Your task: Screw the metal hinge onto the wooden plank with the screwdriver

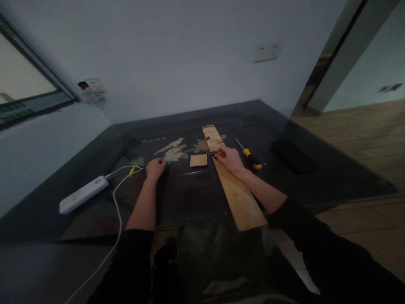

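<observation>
A small dark metal fitting (214,155), seemingly a hinge, is held at the left edge of a long wooden plank (233,185) by the fingertips of the right hand (230,160), which are pinched on it. The plank lies lengthwise on the table, its near end overhanging the front edge. The step in hand appears to be the placing of the fitting against the wood. The left hand (155,169) rests on the tabletop well to the left, its fingers curled over something small and pale, possibly screws; what is grasped cannot be told.

The next move is judged to call for the fitting to be kept steady on the plank while a fastener is brought across, and for the yellow-handled screwdriver (250,158), lying just right of the right hand, to be taken up.

Between the hands a small square wooden piece (198,160) lies flat. A white power bank (83,194) with its white cable (117,207) sits at the left, and a dark flat object (294,156) at the right.

The table (95,169) is dark and glossy, with a floral inlay. It is set in a dim room corner, with wall sockets (267,51) above and wooden flooring to the right.
</observation>
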Available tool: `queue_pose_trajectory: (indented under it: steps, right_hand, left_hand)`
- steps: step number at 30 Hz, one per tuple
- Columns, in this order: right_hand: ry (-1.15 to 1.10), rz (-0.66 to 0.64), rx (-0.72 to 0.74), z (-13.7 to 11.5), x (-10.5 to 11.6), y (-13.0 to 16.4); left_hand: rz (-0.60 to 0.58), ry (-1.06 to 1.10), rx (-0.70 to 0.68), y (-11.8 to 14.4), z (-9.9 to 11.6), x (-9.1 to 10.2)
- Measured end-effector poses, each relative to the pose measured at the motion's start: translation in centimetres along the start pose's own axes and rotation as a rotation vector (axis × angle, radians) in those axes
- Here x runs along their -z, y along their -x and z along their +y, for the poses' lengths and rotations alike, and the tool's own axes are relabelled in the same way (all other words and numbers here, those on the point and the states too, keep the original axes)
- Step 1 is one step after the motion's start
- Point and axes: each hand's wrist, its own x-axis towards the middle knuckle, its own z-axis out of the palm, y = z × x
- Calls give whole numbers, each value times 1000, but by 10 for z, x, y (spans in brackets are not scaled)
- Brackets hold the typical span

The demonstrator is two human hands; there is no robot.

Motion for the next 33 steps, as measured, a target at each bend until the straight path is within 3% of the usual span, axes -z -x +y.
queue_pose_trajectory:
  steps: [10, 20, 29, 33]
  right_hand:
    - [-165, -27, -48, -8, -1, 2]
    - [-338, -38, -132, -5, -4, 1]
    - [-391, -53, -169, -5, -3, 1]
    - [-392, -50, -149, -4, -2, 1]
  left_hand:
    - [2, 12, -6, 3, 1, 3]
    - [82, 86, -297, 6, 9, -9]
    - [51, 76, -328, 5, 10, -13]
    - [140, 79, -354, 11, 18, -8]
